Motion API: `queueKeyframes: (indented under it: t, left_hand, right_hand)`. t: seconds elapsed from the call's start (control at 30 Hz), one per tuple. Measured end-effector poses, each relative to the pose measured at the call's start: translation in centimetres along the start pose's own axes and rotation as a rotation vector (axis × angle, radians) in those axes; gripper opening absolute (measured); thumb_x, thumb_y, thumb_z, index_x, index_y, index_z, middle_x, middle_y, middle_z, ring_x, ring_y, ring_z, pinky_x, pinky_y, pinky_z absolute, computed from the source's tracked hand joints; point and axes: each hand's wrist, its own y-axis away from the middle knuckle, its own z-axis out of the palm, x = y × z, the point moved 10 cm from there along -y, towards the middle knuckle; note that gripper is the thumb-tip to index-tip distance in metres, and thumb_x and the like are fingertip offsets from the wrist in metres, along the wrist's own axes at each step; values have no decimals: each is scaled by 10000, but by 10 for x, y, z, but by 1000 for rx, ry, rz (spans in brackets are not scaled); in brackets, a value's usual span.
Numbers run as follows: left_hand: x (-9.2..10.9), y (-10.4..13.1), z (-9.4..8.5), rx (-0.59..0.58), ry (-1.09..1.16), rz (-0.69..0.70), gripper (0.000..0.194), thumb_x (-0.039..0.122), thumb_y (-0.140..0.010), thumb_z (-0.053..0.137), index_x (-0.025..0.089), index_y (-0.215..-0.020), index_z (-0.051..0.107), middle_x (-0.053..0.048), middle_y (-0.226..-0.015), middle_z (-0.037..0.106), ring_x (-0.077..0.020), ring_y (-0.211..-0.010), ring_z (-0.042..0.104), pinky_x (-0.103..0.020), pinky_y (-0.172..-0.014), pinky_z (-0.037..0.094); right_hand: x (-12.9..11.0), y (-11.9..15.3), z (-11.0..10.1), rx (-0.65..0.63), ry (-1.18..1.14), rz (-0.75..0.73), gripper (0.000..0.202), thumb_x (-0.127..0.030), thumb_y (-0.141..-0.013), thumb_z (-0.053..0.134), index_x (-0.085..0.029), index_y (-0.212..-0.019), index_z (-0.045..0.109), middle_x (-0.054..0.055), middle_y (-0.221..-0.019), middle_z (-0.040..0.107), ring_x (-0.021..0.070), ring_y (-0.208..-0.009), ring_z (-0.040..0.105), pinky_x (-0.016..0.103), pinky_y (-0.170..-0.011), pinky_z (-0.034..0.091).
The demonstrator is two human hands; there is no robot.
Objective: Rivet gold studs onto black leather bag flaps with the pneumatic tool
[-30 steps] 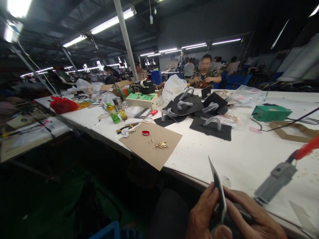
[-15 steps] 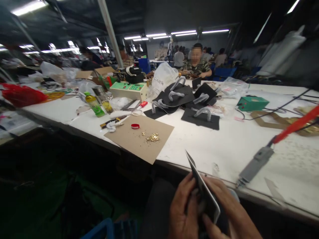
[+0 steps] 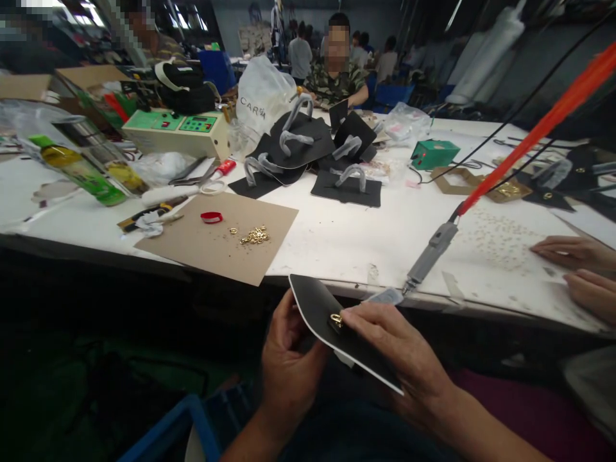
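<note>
A black panel with a pale edge (image 3: 317,301) is held tilted in front of the table's near edge. My left hand (image 3: 291,359) grips its left side, with the fingers partly behind it. Over its right side lies my right hand (image 3: 399,340), fingertips at a small gold metal fitting (image 3: 336,320) on the black face; the thumb is hidden. Beyond the hands, a brown board (image 3: 226,237) carries a pile of small gold rings (image 3: 256,235) and a red band (image 3: 212,217). A grey electric screwdriver (image 3: 430,256) lies at the table edge, right of the panel.
Black pieces with wrapped handles (image 3: 301,141) are heaped mid-table. Left are a drink bottle (image 3: 81,173) and a control box (image 3: 178,133). A green box (image 3: 434,154) stands to the right. Another person's hands (image 3: 577,256) rest at the far right; a person in camouflage (image 3: 334,80) sits opposite.
The panel has turned so its black face and gold fitting show. My right hand has moved onto that face. The view has shifted right and down, bringing another person's hands into sight.
</note>
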Motion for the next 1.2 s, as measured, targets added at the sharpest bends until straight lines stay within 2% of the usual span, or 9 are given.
queueKeyframes:
  t: [0.1,0.2,0.3,0.4,0.47,0.57,0.83,0.97,1.2]
  left_hand:
    - [-4,-6,4,-86,-31,3,961,325,-784,905,287,-1591,384,-103,-1431,683,-252,-1162,751,-347,-943,650]
    - [9,-14,2,-122,-233,145,947,314,-756,919,283,-1563,426,-104,-1441,651,-264,-1212,720,-381,-994,630]
    - [40,-15,5,-152,-462,429,581,298,-747,915,235,-1266,661,-108,-1386,637,-291,-1241,685,-445,-1044,602]
    - [61,-4,19,-288,-436,632,223,224,-849,820,222,-1019,676,-104,-1350,674,-274,-1215,695,-474,-1051,596]
    - [69,6,31,-436,-344,678,176,176,-894,770,226,-1028,668,-84,-1220,751,-250,-1133,732,-471,-1028,609]
    - [76,19,45,-587,-278,693,247,171,-910,760,226,-1142,695,-73,-1074,799,-235,-1009,768,-402,-901,650]
    - [76,23,53,-649,-313,615,238,147,-913,747,195,-1146,753,-81,-1023,807,-203,-940,776,-310,-826,646]
    - [69,19,54,-610,-309,574,239,112,-888,768,204,-1108,764,-53,-978,810,-182,-888,776,-287,-803,641]
    - [54,9,53,-528,-306,495,183,145,-900,779,229,-1061,798,-35,-949,829,-184,-840,794,-282,-776,652]
  right_hand:
    - [3,3,-3,-12,-32,22,624,-106,-994,570,-330,-1570,484,98,-1330,662,244,-1165,673,401,-1005,579]
    - [0,4,-7,-29,-56,-6,637,-79,-982,566,-316,-1568,489,101,-1317,678,234,-1152,680,388,-975,589]
    - [-2,6,-13,-36,-69,-23,622,-62,-986,557,-298,-1560,503,107,-1297,691,216,-1138,686,362,-952,592]
    - [-2,11,-16,-57,-69,-25,570,-143,-999,609,-276,-1546,523,116,-1277,706,228,-1138,684,366,-943,589]
    - [-1,15,-16,-74,-75,-23,547,-205,-1001,644,-256,-1535,538,124,-1281,707,241,-1157,679,383,-959,580]
    - [2,19,-20,-74,-92,-8,524,-255,-1006,660,-257,-1520,558,123,-1286,708,250,-1169,681,401,-986,572]
    - [-1,18,-23,-170,-74,4,621,-192,-956,692,-281,-1545,514,103,-1321,700,255,-1202,674,406,-995,566]
    - [-4,13,-29,-70,7,32,613,-40,-935,613,-299,-1487,551,66,-1225,755,221,-1102,715,389,-946,563]
    - [7,3,-27,11,11,88,515,-45,-941,611,-319,-1375,657,59,-1141,790,209,-987,759,342,-837,600]
